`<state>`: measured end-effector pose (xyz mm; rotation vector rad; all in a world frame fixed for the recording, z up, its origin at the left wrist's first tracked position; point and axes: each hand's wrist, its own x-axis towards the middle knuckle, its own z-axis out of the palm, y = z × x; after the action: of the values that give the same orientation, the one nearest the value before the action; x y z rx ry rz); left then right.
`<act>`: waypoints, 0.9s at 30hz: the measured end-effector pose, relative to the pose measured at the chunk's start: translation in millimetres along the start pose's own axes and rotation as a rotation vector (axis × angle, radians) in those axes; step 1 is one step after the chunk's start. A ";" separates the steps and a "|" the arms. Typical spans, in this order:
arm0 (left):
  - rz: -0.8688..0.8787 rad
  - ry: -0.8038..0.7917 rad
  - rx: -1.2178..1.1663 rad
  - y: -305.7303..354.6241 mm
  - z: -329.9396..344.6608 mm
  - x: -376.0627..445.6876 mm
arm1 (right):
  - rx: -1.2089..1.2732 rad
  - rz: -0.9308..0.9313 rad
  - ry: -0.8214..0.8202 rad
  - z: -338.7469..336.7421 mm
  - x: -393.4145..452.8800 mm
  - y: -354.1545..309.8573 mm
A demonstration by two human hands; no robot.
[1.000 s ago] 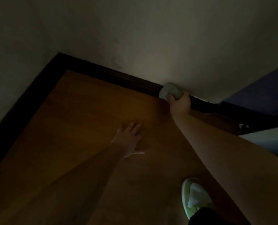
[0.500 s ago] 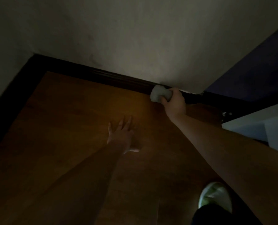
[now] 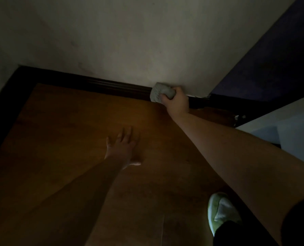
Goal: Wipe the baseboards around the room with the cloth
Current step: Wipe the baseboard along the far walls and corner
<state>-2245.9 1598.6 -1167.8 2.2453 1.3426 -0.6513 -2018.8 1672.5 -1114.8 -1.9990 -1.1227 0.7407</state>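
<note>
Baseboard [image 3: 115, 87]: I see a dark moulded strip along the foot of the pale far wall [image 3: 130, 41], meeting a second dark strip at the left corner of the floor [image 3: 67, 130]. My right hand [image 3: 177, 102] grips a bunched grey cloth [image 3: 161, 94], fingers curled round it, and holds it against the baseboard near that strip's right end, where the wall meets a dark blue panel [image 3: 271, 64]. Cloth covers the strip from its top edge to the floor line. My left hand [image 3: 123, 149] rests flat on the wooden floor, fingers spread and straight, well apart from the strip. Between the left hand and the left corner the floor boards lie bare. At the right edge a pale block [image 3: 289, 125] stands close to the baseboard, narrowing the room there. A green shoe [image 3: 222, 210] is planted near the lower right edge of the floor. Lighting is dim; surface detail on the strip cannot be resolved.
</note>
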 end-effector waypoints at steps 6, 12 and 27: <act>0.009 0.028 0.005 -6.7 7.7 2.5 | 0.003 0.060 0.086 -46.4 1.5 40.2; -0.004 0.049 0.026 -7.6 11.4 5.6 | -0.085 0.118 0.191 -118.3 6.0 90.1; 0.138 0.119 0.040 121.1 30.2 28.6 | 0.153 0.199 0.243 -129.2 0.5 133.8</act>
<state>-2130.8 1548.2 -1193.0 2.4171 1.2249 -0.5072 -1858.2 1584.7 -1147.7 -2.0247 -0.7131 0.6411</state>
